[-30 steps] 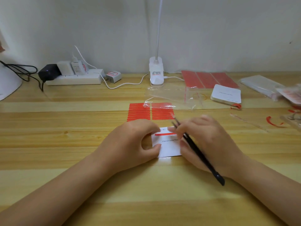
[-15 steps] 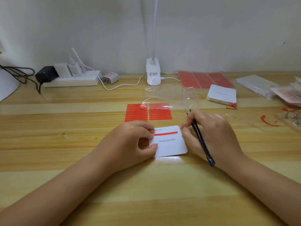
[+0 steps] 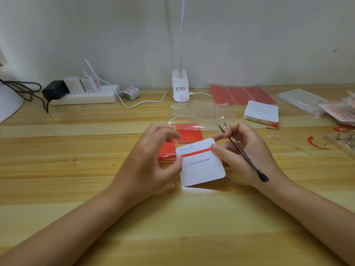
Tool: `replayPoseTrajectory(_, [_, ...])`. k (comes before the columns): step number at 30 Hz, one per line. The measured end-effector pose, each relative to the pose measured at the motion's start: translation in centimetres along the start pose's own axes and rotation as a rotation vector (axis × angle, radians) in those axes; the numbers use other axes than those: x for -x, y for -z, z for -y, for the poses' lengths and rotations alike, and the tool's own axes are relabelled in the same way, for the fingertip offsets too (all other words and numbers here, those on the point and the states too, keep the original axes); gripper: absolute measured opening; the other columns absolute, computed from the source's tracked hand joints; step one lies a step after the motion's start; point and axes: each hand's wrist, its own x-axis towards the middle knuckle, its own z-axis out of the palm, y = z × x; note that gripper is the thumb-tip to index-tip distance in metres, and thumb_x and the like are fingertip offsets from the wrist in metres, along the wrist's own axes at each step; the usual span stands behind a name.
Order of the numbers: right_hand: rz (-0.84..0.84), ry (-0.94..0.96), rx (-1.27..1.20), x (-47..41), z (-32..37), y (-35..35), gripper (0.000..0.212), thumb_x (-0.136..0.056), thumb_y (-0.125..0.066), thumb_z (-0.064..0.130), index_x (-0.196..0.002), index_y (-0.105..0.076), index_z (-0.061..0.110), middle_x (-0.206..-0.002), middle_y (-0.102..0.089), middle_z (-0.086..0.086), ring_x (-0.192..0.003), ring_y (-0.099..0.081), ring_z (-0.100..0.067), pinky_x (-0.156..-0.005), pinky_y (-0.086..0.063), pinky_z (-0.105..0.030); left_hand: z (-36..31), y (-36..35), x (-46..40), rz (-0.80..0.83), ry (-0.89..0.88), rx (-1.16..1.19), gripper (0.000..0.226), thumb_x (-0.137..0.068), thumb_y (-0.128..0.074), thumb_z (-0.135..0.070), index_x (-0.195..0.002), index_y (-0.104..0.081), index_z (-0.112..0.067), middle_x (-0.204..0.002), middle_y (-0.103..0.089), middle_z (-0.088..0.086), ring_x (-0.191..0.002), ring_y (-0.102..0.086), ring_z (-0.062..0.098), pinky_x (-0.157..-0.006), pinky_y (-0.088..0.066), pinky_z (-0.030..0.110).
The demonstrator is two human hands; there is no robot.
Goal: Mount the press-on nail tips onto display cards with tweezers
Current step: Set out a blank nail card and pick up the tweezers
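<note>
Held just above the wooden desk (image 3: 76, 189), tilted, a white display card (image 3: 201, 166) printed "Handmade Nail", with a red adhesive strip (image 3: 196, 152) stuck across its upper part. Pinched at its left edge by the left hand (image 3: 149, 166), thumb on the card face, other fingers curled above it (slightly blurred). Touched at the strip's right end by the thumb of the right hand (image 3: 247, 150). Gripped in that same right hand, black tweezers (image 3: 242, 150), lying slantwise across the palm, tips pointing up and away, slightly parted and holding nothing.

Behind the card, partly hidden by the left hand, a sheet of red tape strips (image 3: 189, 134); just beyond it a clear plastic bag (image 3: 194, 113). Farther back on the right, a stack of blank display cards (image 3: 261, 112), more red adhesive sheets (image 3: 240, 95) and clear packets (image 3: 299, 99). At the wall, a clip lamp base (image 3: 180, 87) and a white power strip (image 3: 84, 96) with plugged chargers. Scattered at far right, red peeled backing curls (image 3: 315, 143). No nail tips clearly made out.
</note>
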Motion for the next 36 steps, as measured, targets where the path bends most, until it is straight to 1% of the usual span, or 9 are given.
replayPoseTrajectory(6, [-0.031, 0.026, -0.150, 0.2, 0.4, -0.7, 0.032, -0.081, -0.064, -0.005, -0.081, -0.041, 0.018, -0.084, -0.068, 0.015, -0.056, -0.057, -0.004, -0.063, -0.049, -0.013, -0.9, -0.3, -0.6, -0.106, 0.350, 0.377, 0.046, -0.065, -0.070, -0.040, -0.103, -0.045, -0.043, -0.104, -0.051, -0.016, -0.092, -0.051, -0.007, -0.068, -0.046, 0.011])
replayPoseTrajectory(10, [-0.021, 0.106, -0.165, 0.4, 1.0, -0.8, 0.033, -0.082, -0.064, -0.003, -0.082, -0.041, 0.020, -0.089, -0.066, 0.012, -0.059, -0.057, -0.010, -0.062, -0.049, -0.016, -1.4, -0.7, -0.7, -0.085, 0.332, 0.375, 0.055, -0.063, -0.070, -0.050, -0.111, -0.047, -0.036, -0.107, -0.052, -0.014, -0.095, -0.053, -0.006, -0.072, -0.044, 0.006])
replayPoseTrajectory(15, [-0.032, 0.062, -0.176, 0.3, 0.8, -0.7, 0.033, -0.083, -0.059, -0.008, -0.081, -0.039, 0.018, -0.086, -0.065, 0.014, -0.058, -0.047, -0.024, -0.058, -0.044, -0.020, -1.0, -0.8, -0.5, 0.049, 0.323, 0.326, 0.053, -0.072, -0.072, -0.034, -0.116, -0.043, -0.038, -0.103, -0.055, -0.015, -0.093, -0.056, -0.001, -0.073, -0.046, 0.009])
replayPoseTrajectory(17, [-0.050, 0.040, -0.180, 0.3, 0.7, -0.5, 0.033, -0.083, -0.058, -0.009, -0.081, -0.039, 0.019, -0.084, -0.066, 0.015, -0.059, -0.044, -0.028, -0.057, -0.043, -0.019, -1.0, -0.6, -0.4, 0.139, 0.341, 0.333, 0.053, -0.069, -0.068, -0.047, -0.114, -0.041, -0.044, -0.098, -0.058, -0.019, -0.091, -0.057, -0.007, -0.074, -0.046, 0.008])
replayPoseTrajectory(20, [-0.069, -0.001, -0.200, 0.2, 0.5, -0.3, 0.033, -0.083, -0.055, -0.012, -0.081, -0.040, 0.018, -0.082, -0.067, 0.016, -0.061, -0.045, -0.027, -0.055, -0.044, -0.018, -1.0, -0.5, -0.2, 0.192, 0.359, 0.315, 0.061, -0.060, -0.058, -0.062, -0.115, -0.048, -0.038, -0.096, -0.061, -0.022, -0.093, -0.056, -0.011, -0.077, -0.044, 0.006])
replayPoseTrajectory(25, [-0.092, -0.054, -0.257, 0.0, 0.3, -0.1, 0.032, -0.084, -0.056, -0.010, -0.082, -0.041, 0.018, -0.081, -0.067, 0.016, -0.070, -0.055, -0.029, -0.066, -0.051, -0.022, -1.4, -0.2, -0.5, 0.089, 0.367, 0.502, 0.035, -0.068, -0.060, -0.046, -0.095, -0.066, -0.025, -0.089, -0.071, -0.013, -0.080, -0.065, -0.001, -0.068, -0.047, 0.010])
replayPoseTrajectory(28, [-0.076, -0.001, -0.234, 0.3, 0.6, -0.4, 0.033, -0.082, -0.058, -0.010, -0.081, -0.041, 0.019, -0.082, -0.066, 0.015, -0.064, -0.056, -0.026, -0.061, -0.048, -0.018, -1.7, -0.1, -0.7, 0.044, 0.426, 0.613, 0.031, -0.066, -0.066, -0.039, -0.088, -0.069, -0.018, -0.086, -0.073, -0.007, -0.078, -0.068, 0.007, -0.065, -0.053, 0.018])
replayPoseTrajectory(33, [-0.022, 0.067, -0.218, 0.7, 1.3, -1.1, 0.035, -0.079, -0.062, -0.008, -0.082, -0.040, 0.018, -0.084, -0.064, 0.011, -0.056, -0.056, -0.012, -0.056, -0.048, -0.016, -1.7, -0.3, -0.7, 0.037, 0.545, 0.730, 0.003, -0.076, -0.070, -0.019, -0.078, -0.071, -0.016, -0.076, -0.074, -0.002, -0.070, -0.070, 0.009, -0.055, -0.050, 0.017])
replayPoseTrajectory(36, [-0.030, -0.004, -0.223, 0.6, 1.2, -1.4, 0.038, -0.074, -0.069, -0.004, -0.082, -0.040, 0.019, -0.081, -0.064, 0.014, -0.055, -0.056, -0.008, -0.059, -0.050, -0.021, -1.9, -0.4, -0.8, 0.064, 0.545, 0.784, 0.008, -0.073, -0.069, -0.020, -0.079, -0.071, -0.016, -0.077, -0.074, 0.000, -0.071, -0.070, 0.010, -0.056, -0.051, 0.017])
